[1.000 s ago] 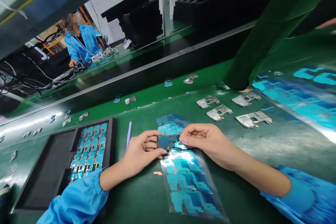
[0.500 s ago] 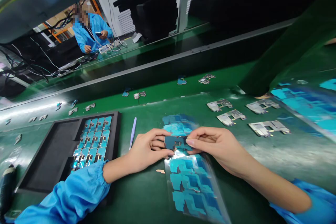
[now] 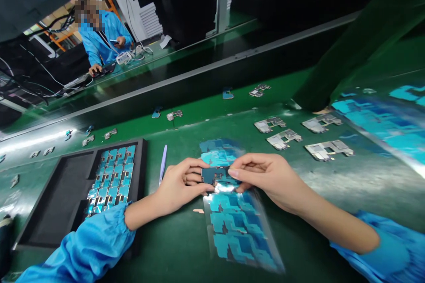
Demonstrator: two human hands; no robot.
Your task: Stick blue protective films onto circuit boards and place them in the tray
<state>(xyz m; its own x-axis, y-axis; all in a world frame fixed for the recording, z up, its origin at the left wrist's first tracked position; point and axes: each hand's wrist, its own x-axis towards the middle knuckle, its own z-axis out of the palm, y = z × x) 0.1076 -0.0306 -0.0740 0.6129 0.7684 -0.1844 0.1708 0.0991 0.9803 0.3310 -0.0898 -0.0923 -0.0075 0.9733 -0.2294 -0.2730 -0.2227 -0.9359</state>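
Observation:
Between both hands is a small dark circuit board [image 3: 210, 175], held above a clear sheet of blue adhesive film pieces [image 3: 237, 225]. My left hand [image 3: 177, 182] is closed on the board's left end, thumb below and fingers above. Thumb and fingertips of my right hand [image 3: 265, 177] pinch its right end, covering that part; whether a film piece is in the pinch too is hidden. Purple tweezers [image 3: 163, 164] lie just beyond my left hand. A small pinkish strip [image 3: 198, 211] rests on the green bench left of the sheet.
At left stands a black tray [image 3: 55, 199] with rows of blue-covered boards [image 3: 114, 174]. Several bare metallic boards [image 3: 328, 149] lie at right, by a green post [image 3: 335, 62] and more blue film [image 3: 378, 124]. A co-worker in blue [image 3: 102, 40] sits beyond the rail.
The whole view has shifted slightly, so the bench things appear farther left and higher. Both hands keep their hold on the board. The co-worker's lower hand has moved left and down.

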